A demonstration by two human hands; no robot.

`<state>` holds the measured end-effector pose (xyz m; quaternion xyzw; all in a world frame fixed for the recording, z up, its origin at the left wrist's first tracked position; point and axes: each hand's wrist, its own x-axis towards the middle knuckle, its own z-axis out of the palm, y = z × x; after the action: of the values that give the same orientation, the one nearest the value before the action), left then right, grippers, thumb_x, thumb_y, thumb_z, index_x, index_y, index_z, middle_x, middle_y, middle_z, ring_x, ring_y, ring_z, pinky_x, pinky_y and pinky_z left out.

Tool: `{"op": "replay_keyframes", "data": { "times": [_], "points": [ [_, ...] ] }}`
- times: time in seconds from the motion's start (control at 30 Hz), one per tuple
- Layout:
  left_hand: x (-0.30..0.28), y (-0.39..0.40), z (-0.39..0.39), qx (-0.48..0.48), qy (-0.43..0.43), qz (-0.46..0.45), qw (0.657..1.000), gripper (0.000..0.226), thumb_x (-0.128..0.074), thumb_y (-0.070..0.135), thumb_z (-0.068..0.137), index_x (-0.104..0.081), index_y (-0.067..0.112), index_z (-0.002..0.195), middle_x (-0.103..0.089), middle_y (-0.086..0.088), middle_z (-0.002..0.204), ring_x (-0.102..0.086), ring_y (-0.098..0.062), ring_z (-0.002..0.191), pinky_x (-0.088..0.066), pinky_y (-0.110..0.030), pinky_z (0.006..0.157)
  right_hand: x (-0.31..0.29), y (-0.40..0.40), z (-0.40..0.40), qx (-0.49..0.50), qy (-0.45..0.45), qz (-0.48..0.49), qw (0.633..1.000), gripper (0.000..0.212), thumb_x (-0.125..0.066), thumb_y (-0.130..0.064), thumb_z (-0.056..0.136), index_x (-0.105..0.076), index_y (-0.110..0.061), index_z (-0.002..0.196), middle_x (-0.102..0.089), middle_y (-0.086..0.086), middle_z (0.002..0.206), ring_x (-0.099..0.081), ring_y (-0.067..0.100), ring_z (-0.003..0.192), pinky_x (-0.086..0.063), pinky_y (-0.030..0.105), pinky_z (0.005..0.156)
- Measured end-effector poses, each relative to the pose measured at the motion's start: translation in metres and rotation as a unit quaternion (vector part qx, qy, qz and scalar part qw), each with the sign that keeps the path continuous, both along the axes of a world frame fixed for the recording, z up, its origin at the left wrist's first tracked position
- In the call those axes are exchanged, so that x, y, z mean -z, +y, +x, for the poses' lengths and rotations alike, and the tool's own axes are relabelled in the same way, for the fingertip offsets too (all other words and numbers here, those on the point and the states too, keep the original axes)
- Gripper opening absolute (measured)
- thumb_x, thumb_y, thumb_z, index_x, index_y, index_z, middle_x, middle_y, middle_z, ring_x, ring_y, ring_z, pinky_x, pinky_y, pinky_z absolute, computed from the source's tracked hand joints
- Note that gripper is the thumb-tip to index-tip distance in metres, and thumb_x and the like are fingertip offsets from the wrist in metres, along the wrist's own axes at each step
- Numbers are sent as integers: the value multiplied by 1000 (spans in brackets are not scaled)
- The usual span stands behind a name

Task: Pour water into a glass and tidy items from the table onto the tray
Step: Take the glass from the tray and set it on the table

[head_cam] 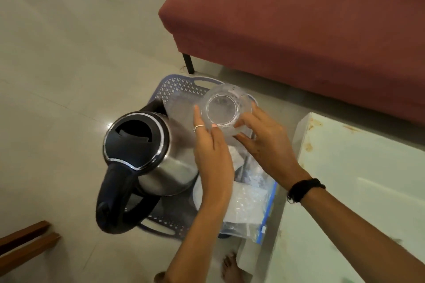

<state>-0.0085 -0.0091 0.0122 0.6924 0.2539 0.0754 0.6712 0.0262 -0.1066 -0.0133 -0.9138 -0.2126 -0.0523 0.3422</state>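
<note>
Both hands on glass [224, 111], held above tray [179, 89], mouth toward camera. L hand [212, 151]: grip narrow, fingers straight along glass's left side, thumb tip on rim. R hand [264, 142]: grip curled round right side and base. Just left of grip: steel kettle [147, 156] w/ black lid, on tray. Below grip: clear zip bags [248, 204] in tray. Right: tabletop [358, 179]. Beyond: red sofa [299, 18].
</note>
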Motion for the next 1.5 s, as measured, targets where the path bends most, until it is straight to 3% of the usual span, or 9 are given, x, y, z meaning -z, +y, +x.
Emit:
{"op": "replay_keyframes", "data": {
  "times": [0.1,0.17,0.27,0.37,0.5,0.67,0.87,1.03,1.5],
  "points": [
    [-14,-22,-31,54,12,22,998,43,-42,17,96,-37,23,139,-63,6,114,-60,-2,101,-51,-37,92,-19,-38,-33,15,-25,-17,999,21,-75,-19,72,-64,-7,84,-67,20,112,-69,22,73,-48,14,71],
    [-19,-48,-50,66,33,26,997,41,-45,14,95,-42,17,136,-67,5,100,-63,-4,88,-54,-37,86,-26,-70,-61,30,-13,-21,999,24,-74,-21,73,-66,-7,90,-66,20,116,-70,24,74,-57,24,69],
    [-25,-94,-79,100,65,14,993,45,-51,7,90,-47,18,134,-67,2,109,-63,-1,92,-53,-23,84,-32,-124,-107,70,-5,-30,997,21,-66,-27,77,-66,-10,90,-66,17,119,-71,26,81,-58,28,64],
    [-27,-144,-112,161,115,-40,980,55,-54,0,83,-51,26,131,-62,4,125,-59,-10,112,-51,-27,93,-34,-182,-155,114,23,-39,992,16,-67,-24,76,-66,-9,83,-69,15,112,-70,25,80,-55,25,57],
    [-31,-212,-164,214,155,-83,961,56,-56,1,80,-53,31,128,-56,12,132,-54,9,106,-50,-25,94,-38,-258,-222,161,80,-57,982,15,-77,-15,71,-66,-10,79,-68,7,112,-60,16,68,-48,24,51],
    [-21,-278,-219,250,205,-93,942,52,-57,4,82,-54,30,127,-55,7,134,-56,-9,115,-51,-32,94,-36,-329,-289,166,140,-69,974,15,-75,-20,74,-65,-12,82,-63,6,125,-59,21,52,-53,29,45],
    [3,-312,-266,279,231,-95,927,48,-55,4,85,-55,26,127,-55,2,134,-54,-1,114,-53,-28,90,-12,-364,-342,170,202,-71,962,18,-77,-23,73,-63,-13,80,-63,2,125,-50,14,41,-41,11,46],
    [22,-317,-279,237,259,-102,931,46,-52,0,85,-58,23,124,-61,4,123,-61,4,98,-53,-13,65,10,-363,-356,175,236,-43,955,17,-76,-21,75,-64,-11,80,-65,5,123,-57,18,47,-38,14,50],
    [74,-296,-241,150,282,-79,944,43,-55,0,84,-56,17,124,-61,-6,111,-59,-18,103,-56,-17,66,64,-341,-314,126,302,-60,943,19,-54,-25,93,-61,-14,107,-41,-3,147,-66,28,88,-51,33,77]
  ]
}}
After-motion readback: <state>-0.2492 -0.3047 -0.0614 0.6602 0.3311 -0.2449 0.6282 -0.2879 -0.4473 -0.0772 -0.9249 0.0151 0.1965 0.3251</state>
